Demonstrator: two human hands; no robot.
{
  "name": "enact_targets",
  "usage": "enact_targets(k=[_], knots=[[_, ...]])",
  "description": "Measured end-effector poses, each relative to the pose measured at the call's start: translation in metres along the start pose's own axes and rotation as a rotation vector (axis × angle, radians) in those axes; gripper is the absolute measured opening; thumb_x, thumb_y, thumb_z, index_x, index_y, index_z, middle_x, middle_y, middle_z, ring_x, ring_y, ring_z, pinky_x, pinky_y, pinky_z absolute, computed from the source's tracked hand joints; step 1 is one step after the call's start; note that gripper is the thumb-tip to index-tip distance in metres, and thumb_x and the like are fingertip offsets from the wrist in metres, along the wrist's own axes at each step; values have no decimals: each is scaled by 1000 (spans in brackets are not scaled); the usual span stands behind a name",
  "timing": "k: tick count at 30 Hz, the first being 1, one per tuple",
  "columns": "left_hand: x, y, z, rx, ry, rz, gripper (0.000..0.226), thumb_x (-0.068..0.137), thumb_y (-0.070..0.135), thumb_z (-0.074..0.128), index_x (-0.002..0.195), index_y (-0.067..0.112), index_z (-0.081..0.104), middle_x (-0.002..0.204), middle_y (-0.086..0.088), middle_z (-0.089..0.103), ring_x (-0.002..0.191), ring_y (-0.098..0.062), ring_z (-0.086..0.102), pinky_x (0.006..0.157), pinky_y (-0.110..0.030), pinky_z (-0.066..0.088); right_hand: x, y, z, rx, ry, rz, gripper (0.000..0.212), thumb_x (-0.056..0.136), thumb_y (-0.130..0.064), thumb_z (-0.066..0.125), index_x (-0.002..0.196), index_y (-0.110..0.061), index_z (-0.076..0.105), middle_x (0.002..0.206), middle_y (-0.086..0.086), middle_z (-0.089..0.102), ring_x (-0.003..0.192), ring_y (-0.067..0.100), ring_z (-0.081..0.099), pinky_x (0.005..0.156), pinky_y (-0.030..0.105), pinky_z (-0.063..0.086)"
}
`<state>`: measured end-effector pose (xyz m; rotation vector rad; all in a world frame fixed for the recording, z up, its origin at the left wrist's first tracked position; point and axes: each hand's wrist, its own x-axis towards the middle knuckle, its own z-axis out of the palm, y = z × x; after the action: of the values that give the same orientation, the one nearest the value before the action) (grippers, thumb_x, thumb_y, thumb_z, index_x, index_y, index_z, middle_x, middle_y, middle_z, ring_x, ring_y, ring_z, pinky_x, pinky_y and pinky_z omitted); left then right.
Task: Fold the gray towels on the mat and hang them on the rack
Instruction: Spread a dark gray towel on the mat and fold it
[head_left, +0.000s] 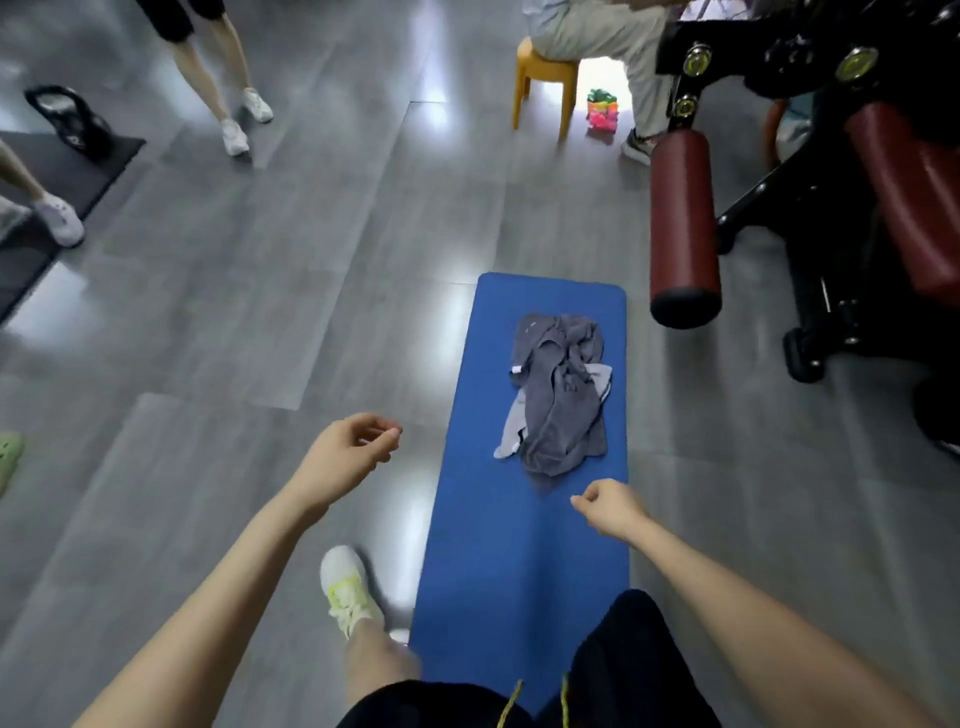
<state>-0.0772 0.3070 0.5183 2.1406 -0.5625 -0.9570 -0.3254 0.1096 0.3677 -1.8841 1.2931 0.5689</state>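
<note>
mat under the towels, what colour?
Blue, plain, no pattern. The mat shows in the head view, with the crumpled gray towels lying on it.

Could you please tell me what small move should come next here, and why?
Probably lower the right hand to the gray towels and grasp the top one. They lie crumpled and unfolded in a heap on the blue mat, both hands hold nothing, and the right hand is nearer the pile than the left hand.
</note>
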Motion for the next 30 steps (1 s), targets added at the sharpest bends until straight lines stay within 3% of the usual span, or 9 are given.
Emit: enact_targets(k=[7, 12, 14, 17, 24, 30], knots=[[146, 3, -132, 327, -220, 178, 12, 91, 26, 57, 81, 21, 62, 79, 4, 63, 75, -12, 59, 67, -23, 41, 21, -130, 40, 203, 173, 264, 40, 92, -35, 54, 57, -21, 41, 58, -3, 46, 63, 21, 50, 65, 32, 41], [217, 24, -168, 412, -370, 268, 14, 93, 25, 55, 91, 15, 64, 82, 4, 63, 81, -16, 60, 63, -18, 42, 17, -194, 55, 346, 202, 381, 30, 92, -36, 54, 74, -12, 54, 75, 6, 60, 73, 27, 59, 64, 30, 40], [244, 34, -172, 423, -417, 301, 15, 93, 22, 54, 96, 12, 64, 85, 1, 64, 81, -16, 59, 62, -15, 41, 22, -213, 53, 390, 233, 410, 29, 93, -35, 53, 75, -12, 52, 74, 6, 55, 67, 22, 51, 60, 28, 35], [280, 47, -172, 439, -464, 324, 16, 93, 19, 54, 98, 8, 65, 89, -4, 65, 84, -20, 59, 69, -22, 42, 38, -235, 48, 429, 262, 457, 31, 94, -34, 52, 72, -12, 48, 72, 3, 52, 65, 19, 46, 53, 27, 30], [361, 66, -159, 430, -489, 304, 13, 93, 18, 54, 95, 9, 64, 82, 0, 60, 79, -17, 56, 63, -18, 41, 100, -273, 33, 576, 267, 537, 32, 94, -33, 52, 70, -13, 48, 74, 5, 56, 68, 22, 51, 59, 27, 36], [424, 75, -121, 423, -619, 303, 10, 91, 12, 55, 88, 11, 64, 79, 1, 60, 75, -17, 53, 76, -31, 46, 146, -294, 28, 667, 317, 622, 35, 94, -34, 51, 64, -19, 40, 64, -6, 44, 61, 14, 44, 50, 25, 30]])
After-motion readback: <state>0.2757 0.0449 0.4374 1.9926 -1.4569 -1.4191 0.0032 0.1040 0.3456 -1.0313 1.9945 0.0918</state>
